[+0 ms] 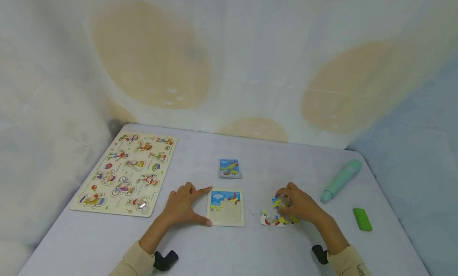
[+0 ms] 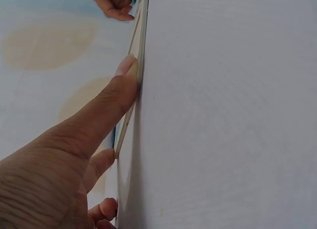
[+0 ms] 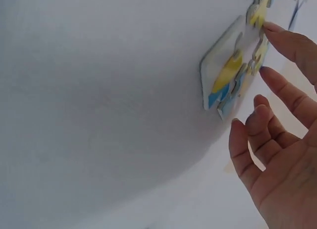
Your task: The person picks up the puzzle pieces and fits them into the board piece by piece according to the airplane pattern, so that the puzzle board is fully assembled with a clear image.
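A small square wooden puzzle tray (image 1: 225,216) lies in the middle of the table, its upper part filled with blue, yellow and red pieces. My left hand (image 1: 183,206) has thumb and index finger spread along its left side, the tips at the two left corners. In the left wrist view the thumb (image 2: 124,87) presses on the tray's edge. To the right, my right hand (image 1: 298,204) holds a blue-and-yellow puzzle piece (image 1: 276,203) between thumb and index fingertips, low over several loose pieces (image 1: 266,219). A white piece (image 3: 223,65) with yellow and blue lies below the right fingers.
A picture card of a yellow plane (image 1: 229,168) lies behind the tray. A large peg board (image 1: 123,174) with figures is at the left. A mint-green cylinder (image 1: 341,180) and a green block (image 1: 362,219) lie at the right. A cloth wall (image 1: 229,69) stands behind the table.
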Action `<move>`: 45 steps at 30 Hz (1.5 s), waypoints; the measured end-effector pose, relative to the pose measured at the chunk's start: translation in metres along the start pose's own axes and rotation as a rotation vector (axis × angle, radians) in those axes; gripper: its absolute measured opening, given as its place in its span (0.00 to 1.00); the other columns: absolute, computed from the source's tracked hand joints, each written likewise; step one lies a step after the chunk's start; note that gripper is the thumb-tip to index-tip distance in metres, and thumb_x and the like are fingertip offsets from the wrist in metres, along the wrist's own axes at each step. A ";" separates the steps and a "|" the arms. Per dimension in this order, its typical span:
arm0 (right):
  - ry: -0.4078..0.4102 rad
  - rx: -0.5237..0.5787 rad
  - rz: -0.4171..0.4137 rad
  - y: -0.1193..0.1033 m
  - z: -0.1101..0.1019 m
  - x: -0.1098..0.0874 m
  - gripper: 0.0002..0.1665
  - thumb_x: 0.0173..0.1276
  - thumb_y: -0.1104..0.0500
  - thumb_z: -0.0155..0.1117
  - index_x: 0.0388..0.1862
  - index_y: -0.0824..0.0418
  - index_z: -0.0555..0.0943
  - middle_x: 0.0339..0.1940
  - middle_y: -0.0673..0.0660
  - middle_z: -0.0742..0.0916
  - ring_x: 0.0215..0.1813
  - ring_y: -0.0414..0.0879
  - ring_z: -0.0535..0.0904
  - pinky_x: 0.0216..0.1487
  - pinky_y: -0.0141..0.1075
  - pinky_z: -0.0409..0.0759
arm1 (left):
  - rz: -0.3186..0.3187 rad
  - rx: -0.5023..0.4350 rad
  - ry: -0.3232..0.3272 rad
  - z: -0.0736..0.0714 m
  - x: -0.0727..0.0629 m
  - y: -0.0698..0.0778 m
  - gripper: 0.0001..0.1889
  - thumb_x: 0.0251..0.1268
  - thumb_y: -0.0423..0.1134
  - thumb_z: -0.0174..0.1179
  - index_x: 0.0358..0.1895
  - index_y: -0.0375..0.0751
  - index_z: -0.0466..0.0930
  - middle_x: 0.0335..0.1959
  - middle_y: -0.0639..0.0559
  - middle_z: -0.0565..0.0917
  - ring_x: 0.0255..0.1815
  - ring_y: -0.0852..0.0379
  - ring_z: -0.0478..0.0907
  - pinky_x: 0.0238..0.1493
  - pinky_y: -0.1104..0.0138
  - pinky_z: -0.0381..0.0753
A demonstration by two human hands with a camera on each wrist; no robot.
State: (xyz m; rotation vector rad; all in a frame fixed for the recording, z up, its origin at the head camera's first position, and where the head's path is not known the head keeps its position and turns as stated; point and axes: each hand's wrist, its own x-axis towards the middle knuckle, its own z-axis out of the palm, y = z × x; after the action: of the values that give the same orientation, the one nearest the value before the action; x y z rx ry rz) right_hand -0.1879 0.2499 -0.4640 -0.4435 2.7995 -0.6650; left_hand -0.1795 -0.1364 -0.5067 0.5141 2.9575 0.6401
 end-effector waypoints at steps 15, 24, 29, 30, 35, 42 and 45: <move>0.025 -0.097 -0.007 0.005 0.006 -0.002 0.27 0.55 0.52 0.78 0.53 0.58 0.83 0.44 0.51 0.77 0.39 0.42 0.72 0.37 0.34 0.73 | -0.009 0.005 -0.010 0.000 -0.001 0.001 0.55 0.24 0.76 0.74 0.70 0.68 0.71 0.38 0.55 0.64 0.37 0.57 0.60 0.36 0.61 0.55; 0.111 -0.153 -0.084 0.005 0.011 -0.003 0.28 0.51 0.53 0.80 0.49 0.66 0.85 0.41 0.50 0.78 0.37 0.39 0.73 0.38 0.33 0.76 | -0.015 -0.006 -0.012 -0.001 0.000 0.002 0.55 0.24 0.75 0.74 0.69 0.68 0.71 0.37 0.54 0.64 0.37 0.57 0.60 0.35 0.61 0.55; 0.141 -0.187 -0.105 0.007 0.013 -0.005 0.29 0.50 0.51 0.81 0.48 0.67 0.85 0.40 0.51 0.78 0.35 0.38 0.72 0.36 0.32 0.75 | -0.014 -0.009 -0.013 -0.001 -0.001 0.003 0.55 0.25 0.75 0.74 0.69 0.68 0.71 0.38 0.54 0.64 0.38 0.57 0.60 0.36 0.61 0.55; 0.147 -0.189 -0.109 0.007 0.013 -0.005 0.29 0.50 0.51 0.80 0.48 0.67 0.85 0.40 0.51 0.78 0.34 0.39 0.72 0.36 0.32 0.75 | -0.014 -0.009 -0.013 -0.001 -0.001 0.002 0.55 0.25 0.75 0.74 0.69 0.68 0.71 0.38 0.54 0.64 0.38 0.57 0.60 0.36 0.61 0.55; 0.182 -0.172 -0.092 0.007 0.013 -0.006 0.30 0.51 0.50 0.80 0.48 0.67 0.85 0.40 0.51 0.78 0.34 0.39 0.71 0.34 0.31 0.73 | -0.004 -0.009 -0.006 0.000 0.000 0.001 0.55 0.25 0.75 0.74 0.69 0.68 0.71 0.37 0.55 0.64 0.37 0.57 0.60 0.35 0.61 0.54; 0.241 -0.107 -0.126 0.008 0.015 -0.005 0.27 0.51 0.53 0.81 0.47 0.65 0.85 0.38 0.50 0.77 0.33 0.39 0.70 0.30 0.28 0.71 | -0.007 0.004 -0.007 0.000 -0.001 0.001 0.55 0.24 0.75 0.74 0.70 0.68 0.71 0.38 0.55 0.64 0.37 0.58 0.60 0.36 0.61 0.55; 0.240 -0.083 -0.142 0.004 0.015 -0.006 0.26 0.51 0.53 0.81 0.47 0.65 0.85 0.39 0.50 0.77 0.33 0.38 0.70 0.30 0.28 0.70 | -0.009 0.002 -0.008 -0.001 -0.001 0.002 0.55 0.24 0.75 0.74 0.70 0.68 0.71 0.38 0.55 0.64 0.37 0.57 0.60 0.36 0.61 0.55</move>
State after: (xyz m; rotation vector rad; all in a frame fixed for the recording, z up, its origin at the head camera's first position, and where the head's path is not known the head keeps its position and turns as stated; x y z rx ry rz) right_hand -0.1787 0.2495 -0.4785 -0.6220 3.0526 -0.6734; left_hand -0.1782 -0.1355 -0.5053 0.5025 2.9512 0.6327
